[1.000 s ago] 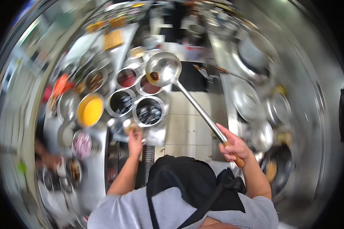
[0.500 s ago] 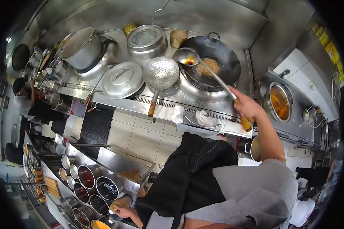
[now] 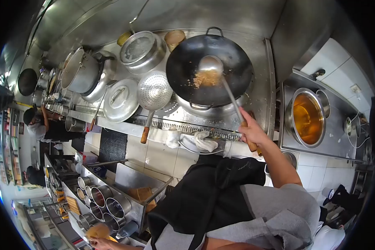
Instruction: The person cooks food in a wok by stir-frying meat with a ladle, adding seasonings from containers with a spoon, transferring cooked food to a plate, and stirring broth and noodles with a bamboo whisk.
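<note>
My right hand (image 3: 253, 132) is closed around the wooden handle of a long metal ladle (image 3: 211, 64). The ladle's bowl is inside the black wok (image 3: 183, 81), against a mound of brown minced food (image 3: 208, 78). At the lower left, my left hand (image 3: 99, 243) grips a blurred container with yellow-brown contents (image 3: 98, 230), beside several metal pots of sauces. A clear bottle (image 3: 128, 229) stands near it. Left of the wok lie a perforated strainer (image 3: 155, 89) and a lidded pan (image 3: 121, 101).
A bowl of amber oil (image 3: 307, 118) sits on the right counter. White cloths (image 3: 205, 141) lie at the stove's front edge. A large pot (image 3: 76, 73) stands at the back left. Another person (image 3: 39, 125) works at the far left. Several metal containers (image 3: 118, 206) fill the lower-left rack.
The wok is now tilted, and the ladle bowl has gone down onto the food. My left hand has moved left with the container. The view has shifted.
</note>
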Demonstrator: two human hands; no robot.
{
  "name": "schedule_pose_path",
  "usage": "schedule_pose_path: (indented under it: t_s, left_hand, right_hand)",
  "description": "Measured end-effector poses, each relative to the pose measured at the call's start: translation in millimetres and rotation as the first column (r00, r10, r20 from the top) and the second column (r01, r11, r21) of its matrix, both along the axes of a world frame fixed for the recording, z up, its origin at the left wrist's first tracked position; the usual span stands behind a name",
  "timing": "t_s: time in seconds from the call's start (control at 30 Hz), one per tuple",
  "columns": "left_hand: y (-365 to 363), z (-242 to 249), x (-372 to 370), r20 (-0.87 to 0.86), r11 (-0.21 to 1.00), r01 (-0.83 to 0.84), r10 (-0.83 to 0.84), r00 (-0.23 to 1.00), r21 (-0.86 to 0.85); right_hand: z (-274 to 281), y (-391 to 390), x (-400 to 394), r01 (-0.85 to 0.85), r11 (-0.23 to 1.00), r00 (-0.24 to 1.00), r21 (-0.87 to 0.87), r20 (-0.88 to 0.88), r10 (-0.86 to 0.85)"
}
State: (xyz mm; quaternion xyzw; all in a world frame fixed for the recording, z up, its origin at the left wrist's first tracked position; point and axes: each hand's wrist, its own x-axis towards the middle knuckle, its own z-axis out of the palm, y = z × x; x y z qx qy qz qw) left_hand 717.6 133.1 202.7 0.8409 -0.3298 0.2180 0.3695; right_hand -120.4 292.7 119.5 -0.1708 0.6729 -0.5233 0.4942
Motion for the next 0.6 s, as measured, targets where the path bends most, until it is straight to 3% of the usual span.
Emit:
schedule_pose_path:
  t_s: [0.03, 0.1, 0.13, 0.17, 0.2, 0.23, 0.27, 0.3, 0.33, 0.37, 0.43, 0.47, 0.5, 0.53, 0.6]
  left_hand:
    - [-7.7, 14.9, -15.7, 0.008, 0.998, 0.056, -0.056, 0.998, -0.02]
    - [-28.9, 41.8, -74.1, 0.024, 0.98, 0.184, -0.182, 0.983, -0.078]
    - [-40.2, 55.5, -109.1, 0.04, 0.964, 0.246, -0.243, 0.969, -0.105]
    - [-60.8, 53.1, -108.4, -0.009, 0.924, 0.342, -0.348, 0.937, -0.173]
    - [-79.1, 58.1, -126.6, -0.051, 0.87, 0.428, -0.452, 0.891, -0.243]
    - [-93.8, 59.2, -148.5, -0.021, 0.84, 0.487, -0.506, 0.862, -0.24]
    - [-122.1, 46.5, -141.8, -0.074, 0.739, 0.586, -0.639, 0.765, -0.332]
    - [-132.4, 50.6, -180.5, -0.156, 0.626, 0.689, -0.771, 0.617, -0.365]
    - [-155.3, 46.3, -195.5, -0.157, 0.62, 0.735, -0.783, 0.602, -0.275]
    - [-171.5, 41.7, -231.2, -0.171, 0.614, 0.749, -0.789, 0.59, -0.249]
    - [-230.3, 8.0, -268.6, -0.143, 0.422, 0.89, -0.905, 0.401, -0.171]
    - [-243.6, -0.4, -315.9, -0.3, 0.413, 0.897, -0.886, 0.354, -0.16]
    - [-229.7, 15.6, -394.9, -0.317, 0.355, 0.932, -0.894, 0.317, -0.069]
    - [-262.2, -12.5, -420.4, -0.331, 0.265, 0.964, -0.913, 0.239, -0.034]
    - [-265.4, -27.3, -518.0, -0.468, 0.039, 0.993, -0.879, 0.086, 0.108]
  right_hand:
    - [0.8, 8.6, -13.5, 0.007, 1.0, 1.0, 0.003, 0.011, -0.007]
    - [-0.1, 19.0, -43.4, 0.056, 0.986, 0.844, -0.154, 0.535, 0.036]
    - [-7.8, 16.7, -46.2, -0.016, 0.987, 0.916, -0.162, 0.392, 0.079]
    - [-18.8, 14.6, -50.1, -0.019, 0.986, 0.915, -0.165, 0.395, 0.083]
    - [-29.2, 11.7, -52.6, -0.084, 0.996, 0.994, -0.019, -0.077, 0.082]
    - [-35.4, 10.9, -55.5, -0.071, 0.987, 0.839, 0.142, -0.527, 0.135]
    - [-33.5, 11.2, -58.1, -0.072, 0.987, 0.837, 0.14, -0.53, 0.137]
    - [-30.2, 11.4, -58.4, -0.03, 0.963, 0.723, 0.267, -0.66, 0.205]
    - [-27.5, 11.2, -55.6, 0.033, 0.926, 0.588, 0.377, -0.756, 0.287]
    - [-26.7, 14.6, -51.4, 0.027, 0.928, 0.586, 0.372, -0.758, 0.287]
    - [-24.8, 28.7, -42.8, -0.142, 0.951, 0.702, 0.275, -0.65, 0.293]
    - [-18.5, 31.5, -39.5, -0.141, 0.95, 0.699, 0.279, -0.651, 0.295]
    - [-8.8, 33.1, -36.0, -0.189, 0.976, 0.94, 0.109, -0.266, 0.212]
    - [2.1, 33.9, -32.9, -0.15, 0.986, 0.969, -0.067, 0.186, 0.16]
    - [25.6, 29.1, -5.2, -0.173, 0.985, 0.983, 0.029, 0.063, 0.171]
